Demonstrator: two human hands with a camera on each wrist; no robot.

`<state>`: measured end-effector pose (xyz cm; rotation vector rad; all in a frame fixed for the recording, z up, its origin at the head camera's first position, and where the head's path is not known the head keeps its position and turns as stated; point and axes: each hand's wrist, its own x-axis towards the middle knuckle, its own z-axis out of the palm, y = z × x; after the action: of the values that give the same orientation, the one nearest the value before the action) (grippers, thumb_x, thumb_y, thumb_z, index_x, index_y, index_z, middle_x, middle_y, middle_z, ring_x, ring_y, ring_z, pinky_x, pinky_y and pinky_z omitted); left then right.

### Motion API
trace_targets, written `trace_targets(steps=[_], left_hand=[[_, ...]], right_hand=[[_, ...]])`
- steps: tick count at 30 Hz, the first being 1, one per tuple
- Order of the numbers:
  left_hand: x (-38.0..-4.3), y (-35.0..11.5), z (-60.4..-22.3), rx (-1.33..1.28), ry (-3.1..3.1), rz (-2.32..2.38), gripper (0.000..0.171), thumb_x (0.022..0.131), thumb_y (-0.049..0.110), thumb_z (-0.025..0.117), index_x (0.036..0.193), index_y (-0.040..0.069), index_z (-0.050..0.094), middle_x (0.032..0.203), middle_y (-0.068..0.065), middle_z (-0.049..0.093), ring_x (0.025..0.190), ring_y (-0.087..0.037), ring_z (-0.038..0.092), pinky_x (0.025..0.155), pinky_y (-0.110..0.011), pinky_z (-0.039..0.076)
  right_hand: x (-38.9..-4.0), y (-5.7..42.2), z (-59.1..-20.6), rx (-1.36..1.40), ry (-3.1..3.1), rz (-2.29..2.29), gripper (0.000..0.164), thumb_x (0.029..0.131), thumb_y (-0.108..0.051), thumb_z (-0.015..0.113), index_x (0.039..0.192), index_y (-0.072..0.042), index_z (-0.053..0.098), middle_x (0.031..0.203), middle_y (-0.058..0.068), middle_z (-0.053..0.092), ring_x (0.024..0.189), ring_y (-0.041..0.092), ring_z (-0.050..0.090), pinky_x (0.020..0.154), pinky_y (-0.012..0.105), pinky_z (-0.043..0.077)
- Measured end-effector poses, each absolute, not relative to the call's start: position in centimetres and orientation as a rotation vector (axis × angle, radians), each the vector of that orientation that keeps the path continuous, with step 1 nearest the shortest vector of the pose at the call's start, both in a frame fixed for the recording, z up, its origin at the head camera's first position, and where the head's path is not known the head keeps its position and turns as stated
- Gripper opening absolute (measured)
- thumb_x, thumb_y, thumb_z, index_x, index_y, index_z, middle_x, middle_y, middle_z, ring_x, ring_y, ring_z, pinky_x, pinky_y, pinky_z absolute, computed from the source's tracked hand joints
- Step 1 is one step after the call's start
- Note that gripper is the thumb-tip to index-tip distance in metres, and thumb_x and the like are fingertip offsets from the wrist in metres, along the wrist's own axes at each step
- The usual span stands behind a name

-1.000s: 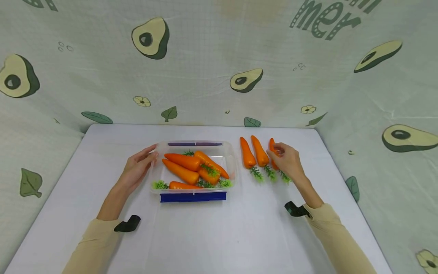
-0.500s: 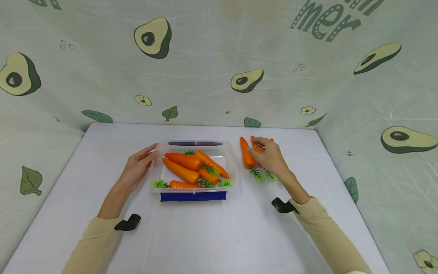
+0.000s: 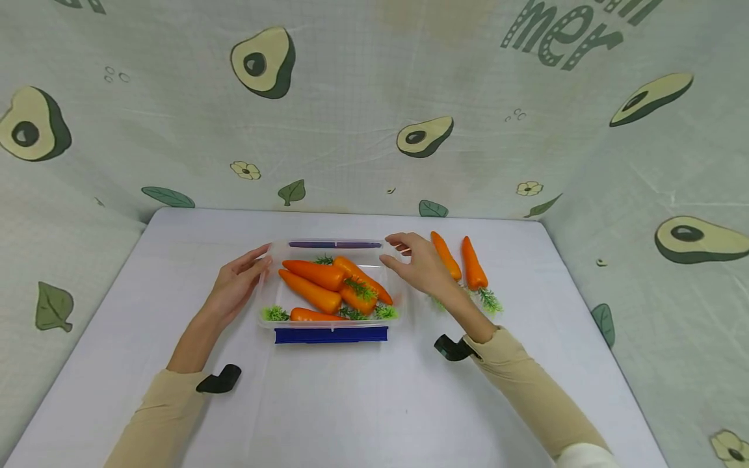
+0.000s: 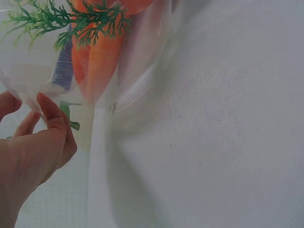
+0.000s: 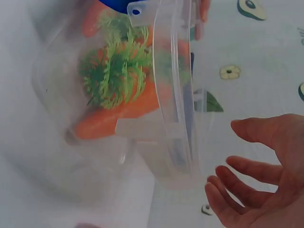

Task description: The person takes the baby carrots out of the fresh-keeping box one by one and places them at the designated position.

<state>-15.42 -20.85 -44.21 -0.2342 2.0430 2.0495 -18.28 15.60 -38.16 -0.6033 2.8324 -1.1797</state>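
Observation:
A clear plastic food container (image 3: 333, 324) with blue clips stands on the table, holding several orange toy carrots (image 3: 309, 291) with green tops. My left hand (image 3: 231, 289) pinches its left rim between thumb and fingers; the left wrist view shows this hand (image 4: 38, 147) at the rim too. By the container's back right corner is my right hand (image 3: 422, 265). In the right wrist view that hand (image 5: 261, 175) has its fingers loosely spread, apart from the wall, with nothing between them. Right of it lie two carrots, one in the middle (image 3: 445, 255) and one farther right (image 3: 474, 266).
Green leaf tips (image 3: 437, 303) show beside the right forearm, which hides the rest of that carrot. A white cloth covers the table (image 3: 351, 403). Behind it rises an avocado-print fabric wall (image 3: 351, 130), with side walls left and right.
My right hand has moved left, from above the rightmost carrot, over the other loose carrots, to the container's right side. The left hand and the container stay in place.

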Motion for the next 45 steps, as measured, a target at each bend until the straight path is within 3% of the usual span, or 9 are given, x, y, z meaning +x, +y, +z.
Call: trace_targets(steps=[7, 11, 15, 20, 25, 33, 38, 45], left_hand=[[-15.4, -20.8, -44.2, -0.228, 2.022, 2.071, 0.065, 0.103, 0.038, 0.063, 0.16, 0.017, 0.039, 0.151, -0.005, 0.041, 0.111, -0.009, 0.047, 0.107, -0.015, 0.038], [-15.3, -20.9, -44.1, -0.226, 2.021, 2.082, 0.065, 0.103, 0.038, 0.063, 0.16, 0.016, 0.04, 0.126, 0.001, 0.053, 0.113, -0.01, 0.046, 0.108, -0.016, 0.039], [-15.3, -20.8, -44.0, -0.221, 2.008, 2.115, 0.065, 0.103, 0.036, 0.065, 0.159, 0.014, 0.041, 0.102, 0.006, 0.055, 0.109, -0.01, 0.047, 0.101, -0.011, 0.041], [-15.2, -20.8, -44.0, -0.213, 2.025, 2.092, 0.064, 0.103, 0.037, 0.064, 0.159, 0.015, 0.041, 0.108, 0.003, 0.054, 0.114, -0.011, 0.045, 0.107, -0.015, 0.04], [-15.2, -20.8, -44.1, -0.23, 2.044, 2.06, 0.064, 0.103, 0.038, 0.063, 0.16, 0.017, 0.04, 0.119, 0.004, 0.051, 0.119, -0.012, 0.042, 0.116, -0.023, 0.033], [-15.3, -20.7, -44.2, -0.243, 2.023, 2.095, 0.063, 0.103, 0.038, 0.063, 0.158, 0.016, 0.042, 0.117, 0.001, 0.052, 0.106, -0.009, 0.048, 0.097, -0.01, 0.041], [-15.3, -20.8, -44.2, -0.229, 2.015, 2.11, 0.063, 0.103, 0.036, 0.064, 0.159, 0.015, 0.042, 0.115, 0.001, 0.053, 0.103, -0.008, 0.048, 0.095, -0.009, 0.042], [-15.3, -20.9, -44.2, -0.227, 1.998, 2.131, 0.063, 0.103, 0.034, 0.064, 0.159, 0.013, 0.042, 0.115, 0.004, 0.054, 0.1, -0.007, 0.05, 0.094, -0.008, 0.043]], right_hand=[[-17.7, 12.9, -38.5, -0.707, 2.753, -1.135, 0.046, 0.097, -0.02, 0.073, 0.136, 0.002, 0.062, 0.132, 0.021, 0.063, 0.118, 0.038, 0.06, 0.102, 0.05, 0.051], [-17.4, 11.5, -39.0, -0.755, 2.715, -1.112, 0.047, 0.097, -0.021, 0.074, 0.137, 0.002, 0.061, 0.136, 0.02, 0.061, 0.119, 0.037, 0.059, 0.101, 0.049, 0.052], [-17.2, 10.4, -39.6, -0.794, 2.659, -1.12, 0.049, 0.098, -0.022, 0.074, 0.138, 0.002, 0.06, 0.139, 0.02, 0.06, 0.123, 0.038, 0.058, 0.103, 0.049, 0.051], [-17.2, 9.2, -40.0, -0.82, 2.612, -1.091, 0.049, 0.098, -0.019, 0.073, 0.139, 0.002, 0.06, 0.142, 0.018, 0.059, 0.13, 0.034, 0.054, 0.109, 0.048, 0.046], [-17.2, 8.1, -40.6, -0.898, 2.616, -1.0, 0.048, 0.098, -0.019, 0.073, 0.139, 0.003, 0.06, 0.137, 0.017, 0.063, 0.123, 0.03, 0.057, 0.109, 0.044, 0.046], [-17.2, 7.1, -41.2, -0.876, 2.663, -0.968, 0.04, 0.097, -0.018, 0.074, 0.132, -0.001, 0.063, 0.127, 0.012, 0.066, 0.109, 0.025, 0.06, 0.1, 0.038, 0.051], [-17.3, 7.0, -41.3, -0.9, 2.696, -0.986, 0.037, 0.095, -0.017, 0.077, 0.127, -0.002, 0.066, 0.12, 0.011, 0.069, 0.101, 0.023, 0.061, 0.093, 0.035, 0.054], [-17.2, 7.8, -40.7, -0.901, 2.687, -1.035, 0.041, 0.094, -0.017, 0.078, 0.131, -0.001, 0.067, 0.127, 0.012, 0.069, 0.108, 0.022, 0.064, 0.097, 0.036, 0.054]])
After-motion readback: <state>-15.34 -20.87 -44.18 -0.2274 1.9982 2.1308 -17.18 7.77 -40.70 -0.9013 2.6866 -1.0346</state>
